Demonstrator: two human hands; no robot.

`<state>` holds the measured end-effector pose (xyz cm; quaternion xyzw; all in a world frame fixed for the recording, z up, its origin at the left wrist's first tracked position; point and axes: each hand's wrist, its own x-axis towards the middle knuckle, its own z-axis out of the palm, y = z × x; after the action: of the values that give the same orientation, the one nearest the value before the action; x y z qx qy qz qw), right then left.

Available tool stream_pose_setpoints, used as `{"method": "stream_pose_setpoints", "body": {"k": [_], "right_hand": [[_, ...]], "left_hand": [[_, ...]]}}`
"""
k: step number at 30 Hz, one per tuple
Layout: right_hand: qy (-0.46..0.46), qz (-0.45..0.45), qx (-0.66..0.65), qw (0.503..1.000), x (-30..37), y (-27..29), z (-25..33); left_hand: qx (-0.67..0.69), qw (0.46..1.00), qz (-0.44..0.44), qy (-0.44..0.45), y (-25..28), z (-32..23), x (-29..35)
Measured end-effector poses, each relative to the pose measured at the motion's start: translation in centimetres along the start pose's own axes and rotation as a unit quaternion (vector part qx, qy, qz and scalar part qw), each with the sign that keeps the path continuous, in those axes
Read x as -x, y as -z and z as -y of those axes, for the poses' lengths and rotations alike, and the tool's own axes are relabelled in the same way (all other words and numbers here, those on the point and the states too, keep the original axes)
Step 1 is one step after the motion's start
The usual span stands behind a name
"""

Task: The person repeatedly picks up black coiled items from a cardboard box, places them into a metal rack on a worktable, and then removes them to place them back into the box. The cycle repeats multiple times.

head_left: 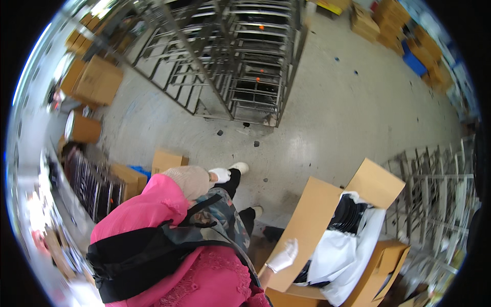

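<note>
My left hand [221,175], in a white glove, hangs by my dark trouser leg with its fingers curled in and nothing visible in them. On the right, my white-gloved right hand [284,256] lies against the raised flap [307,225] of an open cardboard box, fingers stretched along it. Inside that box a stack of black, curved-edged parts [348,212] shows beside white sheet liner [335,250]. More dark pieces are partly covered by the liner. What exactly the black parts are is not clear.
Metal racks stand ahead [255,77] and at the right [434,199]. Beside the open box is another carton [383,266]. Cartons [97,82] and a round drum [84,127] line the left. A blue bin [414,59] sits far right among boxes. Dark scraps dot the grey floor [348,112].
</note>
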<state>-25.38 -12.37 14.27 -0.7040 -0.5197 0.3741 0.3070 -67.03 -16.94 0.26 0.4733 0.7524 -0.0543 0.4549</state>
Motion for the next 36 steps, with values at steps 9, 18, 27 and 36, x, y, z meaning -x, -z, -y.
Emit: {"method": "stream_pose_setpoints", "body": {"k": [9,18,27,36], "right_hand": [[-0.1,0.399,0.194,0.89,10.4,-25.6,5.6],[-0.173,0.231,0.171,0.942,17.9,-27.4,2.2],[-0.392,0.067,-0.234,0.887,2.4,-29.8,0.0],[-0.515,0.134,-0.051,0.845,1.2,-28.4,-2.3]], "left_hand": [[-0.059,0.958,-0.265,0.089,24.0,5.6,-25.5],[-0.097,0.98,-0.096,0.146,28.4,8.6,-39.1],[-0.278,0.919,0.046,-0.277,12.2,7.1,-24.0],[-0.141,0.888,0.089,-0.428,3.4,2.5,-14.0]]}}
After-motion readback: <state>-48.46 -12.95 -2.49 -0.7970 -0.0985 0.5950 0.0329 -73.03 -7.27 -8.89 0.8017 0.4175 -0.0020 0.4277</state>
